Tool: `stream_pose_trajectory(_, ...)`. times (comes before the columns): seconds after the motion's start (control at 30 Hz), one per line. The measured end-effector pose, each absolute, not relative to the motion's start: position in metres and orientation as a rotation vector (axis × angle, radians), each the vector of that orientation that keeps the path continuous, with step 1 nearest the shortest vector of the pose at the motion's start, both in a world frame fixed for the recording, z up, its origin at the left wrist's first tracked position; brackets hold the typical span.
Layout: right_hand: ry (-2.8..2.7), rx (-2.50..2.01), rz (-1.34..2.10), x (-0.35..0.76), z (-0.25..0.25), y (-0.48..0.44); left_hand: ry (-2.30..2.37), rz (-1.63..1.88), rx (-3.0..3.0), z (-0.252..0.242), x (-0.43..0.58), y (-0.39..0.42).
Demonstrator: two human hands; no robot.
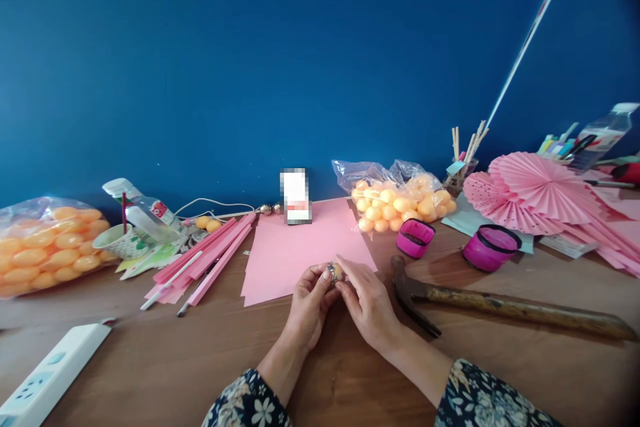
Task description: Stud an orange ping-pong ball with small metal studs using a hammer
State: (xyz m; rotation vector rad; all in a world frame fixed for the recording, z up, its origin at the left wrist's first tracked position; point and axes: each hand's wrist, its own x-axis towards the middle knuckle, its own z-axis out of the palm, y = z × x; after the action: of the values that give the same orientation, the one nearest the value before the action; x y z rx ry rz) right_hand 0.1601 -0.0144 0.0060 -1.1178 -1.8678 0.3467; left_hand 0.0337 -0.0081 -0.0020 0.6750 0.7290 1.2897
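Table (150, 360) is seen as smooth brown wood, sheet (300, 247) as matt pink paper, hammer handle (500, 307) as rough worn wood, bag (370, 177) as clear crinkled plastic, ball (338, 271) as smooth

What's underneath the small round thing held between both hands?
Below the small round thing, pinched by left hand and right hand, lies the front edge of the pink paper sheet on the wooden table. Fingers hide most of that thing.
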Motion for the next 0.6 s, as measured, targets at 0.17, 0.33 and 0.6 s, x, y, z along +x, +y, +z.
stream_pose_trajectory(0.17, -1.92, -1.12, 0.298, 0.1581, 0.0047, -0.0148, 0.758, 1.322, 0.671, -0.0009, 0.0356, -0.0089)
stream_pose_trajectory(0.33, -2.001, -1.126, 0.231, 0.1581, 0.0048, -0.0148, 0.806, 1.335, 0.693, 0.001, 0.0346, -0.011)
stream_pose_trajectory(0.6, -1.818, -1.17, 0.408, 0.1531, 0.0041, -0.0154, 0.835, 1.319, 0.709, 0.005, 0.0352, -0.0082)
